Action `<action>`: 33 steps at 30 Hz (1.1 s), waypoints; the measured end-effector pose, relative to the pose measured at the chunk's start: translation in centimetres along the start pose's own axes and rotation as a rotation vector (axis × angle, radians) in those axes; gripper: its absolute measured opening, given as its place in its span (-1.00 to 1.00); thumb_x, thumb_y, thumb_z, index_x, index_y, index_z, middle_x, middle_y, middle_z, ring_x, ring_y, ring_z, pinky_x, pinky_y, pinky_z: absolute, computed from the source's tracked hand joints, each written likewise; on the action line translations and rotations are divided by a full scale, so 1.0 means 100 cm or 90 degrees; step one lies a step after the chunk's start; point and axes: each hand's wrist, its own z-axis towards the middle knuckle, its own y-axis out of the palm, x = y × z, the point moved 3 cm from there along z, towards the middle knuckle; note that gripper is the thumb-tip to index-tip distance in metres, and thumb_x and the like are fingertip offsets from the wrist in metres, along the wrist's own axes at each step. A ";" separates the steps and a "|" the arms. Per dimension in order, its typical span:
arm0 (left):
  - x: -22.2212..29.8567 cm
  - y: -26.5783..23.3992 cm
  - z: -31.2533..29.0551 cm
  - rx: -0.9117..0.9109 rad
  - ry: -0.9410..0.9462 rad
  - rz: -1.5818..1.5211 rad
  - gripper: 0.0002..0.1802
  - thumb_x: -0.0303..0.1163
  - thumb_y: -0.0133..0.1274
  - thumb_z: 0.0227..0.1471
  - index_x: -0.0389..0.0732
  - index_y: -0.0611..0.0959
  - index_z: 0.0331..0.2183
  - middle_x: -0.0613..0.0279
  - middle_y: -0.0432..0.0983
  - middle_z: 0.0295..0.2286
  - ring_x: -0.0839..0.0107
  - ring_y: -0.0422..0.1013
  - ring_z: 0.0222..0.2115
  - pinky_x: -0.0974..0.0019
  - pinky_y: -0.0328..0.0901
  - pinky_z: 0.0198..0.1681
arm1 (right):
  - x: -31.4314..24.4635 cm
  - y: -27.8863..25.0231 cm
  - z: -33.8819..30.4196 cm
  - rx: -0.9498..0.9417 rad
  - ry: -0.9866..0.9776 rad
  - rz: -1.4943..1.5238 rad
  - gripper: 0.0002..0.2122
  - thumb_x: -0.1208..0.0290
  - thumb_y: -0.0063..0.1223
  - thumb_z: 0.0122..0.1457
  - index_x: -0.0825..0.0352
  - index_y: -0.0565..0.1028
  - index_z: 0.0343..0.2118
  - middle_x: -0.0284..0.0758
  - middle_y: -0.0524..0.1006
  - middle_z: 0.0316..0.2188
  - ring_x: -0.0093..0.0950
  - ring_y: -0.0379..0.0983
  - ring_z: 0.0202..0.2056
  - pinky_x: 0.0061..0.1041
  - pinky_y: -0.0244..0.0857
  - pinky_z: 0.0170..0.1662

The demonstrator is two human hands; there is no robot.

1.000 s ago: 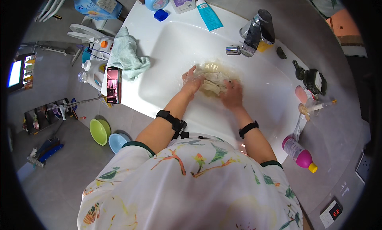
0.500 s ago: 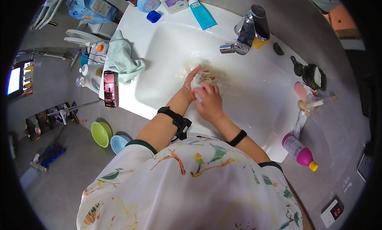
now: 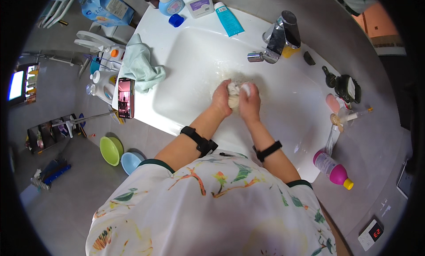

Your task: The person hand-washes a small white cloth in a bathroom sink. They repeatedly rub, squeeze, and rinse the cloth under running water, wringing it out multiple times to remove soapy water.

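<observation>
We noted left hand (image 3: pixel 222 98) and right hand (image 3: pixel 249 106) grasping a bunched pale cloth (image 3: pixel 233 97) mid-frame, over the white sink (image 3: pixel 283 118); mint towel (image 3: pixel 141 65) lay upper left

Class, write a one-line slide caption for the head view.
Left hand and right hand hold an off-white cloth between them at a white sink.

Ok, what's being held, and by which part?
The white cloth, bunched between left hand and right hand, gripped from both sides; which part can't be told.
</observation>
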 end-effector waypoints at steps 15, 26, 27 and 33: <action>0.016 0.000 -0.006 -0.126 -0.058 -0.095 -0.79 -0.26 -0.14 0.11 -0.19 0.48 -0.36 0.17 0.49 -0.46 0.26 0.44 -0.43 0.20 0.38 -0.28 | -0.063 -0.005 -0.029 -0.069 -0.347 -0.162 -0.78 0.38 -0.09 0.11 0.29 0.48 -0.20 -0.08 0.42 -0.05 -0.17 0.35 -0.06 -0.27 0.18 0.02; 0.016 0.021 -0.030 0.042 0.129 0.310 -0.73 -0.29 -0.27 0.12 -0.20 0.50 -0.36 0.20 0.44 -0.45 0.39 0.38 -0.50 0.33 0.32 -0.52 | -0.039 -0.001 0.001 -0.072 -0.207 -0.158 -0.87 0.40 -0.06 0.10 0.31 0.40 -0.33 -0.11 0.40 -0.29 -0.05 0.37 -0.28 -0.19 0.31 -0.25; 0.019 0.023 -0.032 0.056 0.157 0.359 -0.73 -0.29 -0.27 0.12 -0.21 0.50 -0.36 0.20 0.44 -0.46 0.41 0.37 -0.51 0.34 0.29 -0.56 | -0.040 0.000 0.005 -0.090 -0.170 -0.174 -0.87 0.41 -0.10 0.12 0.33 0.40 -0.33 -0.08 0.41 -0.34 -0.04 0.37 -0.29 -0.21 0.29 -0.24; 0.021 0.021 -0.042 0.128 0.186 0.489 -0.70 -0.27 -0.21 0.09 -0.27 0.53 -0.35 0.17 0.44 -0.45 0.43 0.34 -0.48 0.36 0.27 -0.45 | -0.039 0.002 0.019 -0.194 0.039 -0.152 -0.73 0.28 -0.26 0.22 0.40 0.42 -0.34 0.03 0.45 -0.38 0.00 0.40 -0.31 -0.17 0.31 -0.24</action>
